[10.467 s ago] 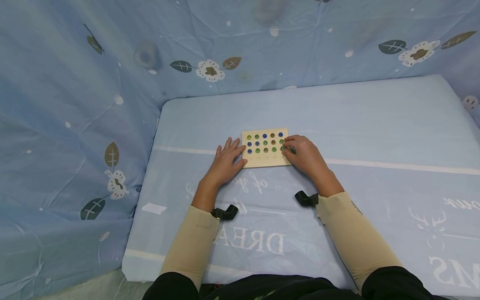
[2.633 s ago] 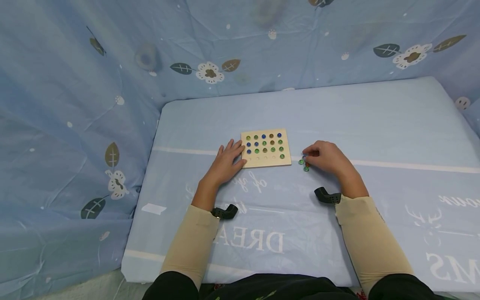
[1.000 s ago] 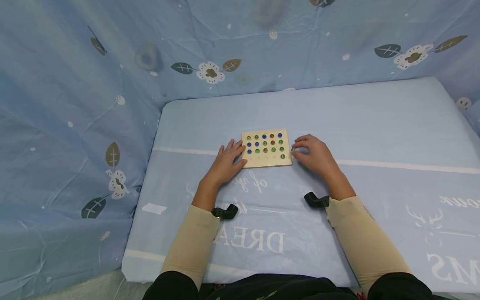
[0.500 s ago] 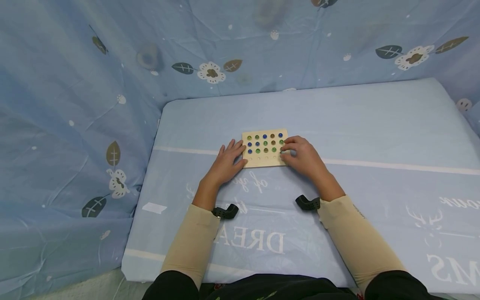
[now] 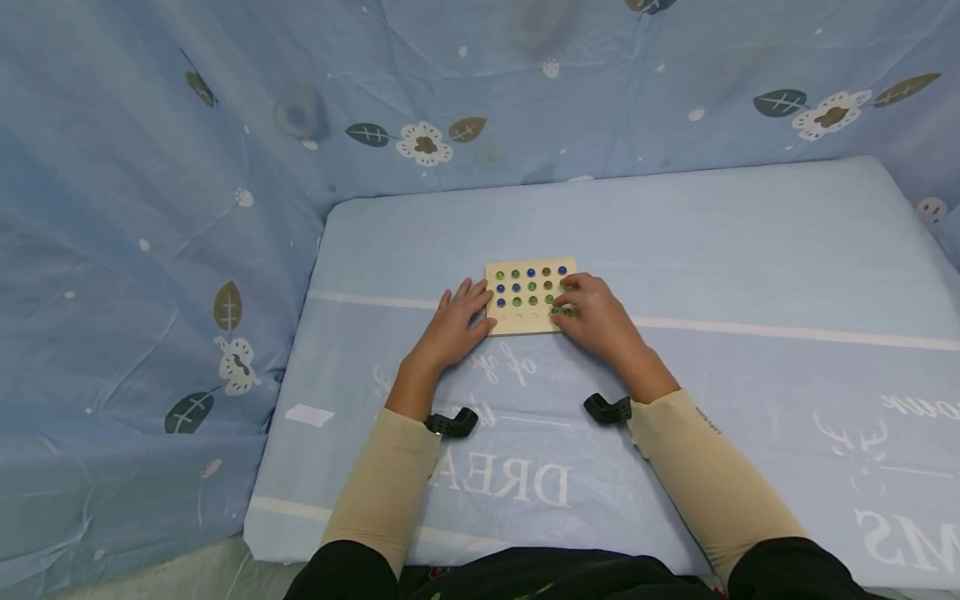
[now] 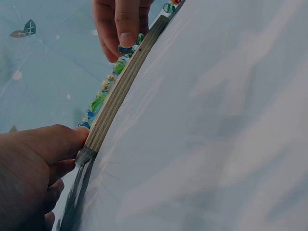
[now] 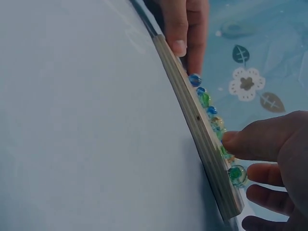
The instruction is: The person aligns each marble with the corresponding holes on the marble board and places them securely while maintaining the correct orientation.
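A pale wooden board [image 5: 525, 327] with rows of round hollows lies on the table. Green, blue and amber glass marbles [image 5: 532, 286] fill its back three rows. My right hand [image 5: 600, 321] is over its front right part, pinching a dark bluish marble [image 6: 126, 50] between thumb and fingers. Beside that, a green marble [image 7: 237, 175] sits at the right end of the front row. My left hand [image 5: 450, 327] rests with spread fingers against the board's left edge, its thumb [image 6: 72, 139] touching the near left corner.
Past the board's right end, a loose green marble [image 6: 169, 7] and an orange one [image 6: 176, 2] lie on the table; my right hand hides them in the head view. A pale blue printed cloth [image 5: 750, 400] covers the table. Patterned curtains [image 5: 225, 167] hang behind and left.
My right hand has gone from the loose marbles on the right to the board's front row, bringing a marble. Earlier, a green marble came into that row's right end. My left hand stays put.
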A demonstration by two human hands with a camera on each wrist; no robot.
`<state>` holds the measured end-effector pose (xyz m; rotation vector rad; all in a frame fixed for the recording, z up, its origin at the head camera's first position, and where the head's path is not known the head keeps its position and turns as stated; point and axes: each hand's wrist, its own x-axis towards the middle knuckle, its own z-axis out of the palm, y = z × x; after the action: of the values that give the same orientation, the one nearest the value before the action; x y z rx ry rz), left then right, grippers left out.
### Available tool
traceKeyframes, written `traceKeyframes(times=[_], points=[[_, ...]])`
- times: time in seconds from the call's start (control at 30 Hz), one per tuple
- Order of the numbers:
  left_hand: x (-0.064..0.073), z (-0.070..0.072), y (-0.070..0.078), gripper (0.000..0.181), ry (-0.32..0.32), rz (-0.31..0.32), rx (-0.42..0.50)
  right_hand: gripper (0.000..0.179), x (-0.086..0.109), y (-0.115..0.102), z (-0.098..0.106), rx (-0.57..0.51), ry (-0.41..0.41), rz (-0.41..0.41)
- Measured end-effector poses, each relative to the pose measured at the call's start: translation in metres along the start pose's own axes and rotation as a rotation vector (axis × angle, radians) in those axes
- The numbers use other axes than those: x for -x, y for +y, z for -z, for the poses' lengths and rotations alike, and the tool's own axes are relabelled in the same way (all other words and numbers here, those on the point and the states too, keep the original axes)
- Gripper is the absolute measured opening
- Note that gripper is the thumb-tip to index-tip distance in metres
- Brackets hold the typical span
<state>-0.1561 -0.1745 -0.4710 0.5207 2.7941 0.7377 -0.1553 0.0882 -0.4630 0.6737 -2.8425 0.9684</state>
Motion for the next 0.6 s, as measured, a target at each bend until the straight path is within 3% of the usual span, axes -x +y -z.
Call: traceKeyframes(times=[0.6], points=[[0.001, 0.0006, 0.0003, 0.057, -0.006, -0.001, -0.006, 0.019, 0.0015, -0.0018, -0.0048, 0.029, 0.007, -0.019]])
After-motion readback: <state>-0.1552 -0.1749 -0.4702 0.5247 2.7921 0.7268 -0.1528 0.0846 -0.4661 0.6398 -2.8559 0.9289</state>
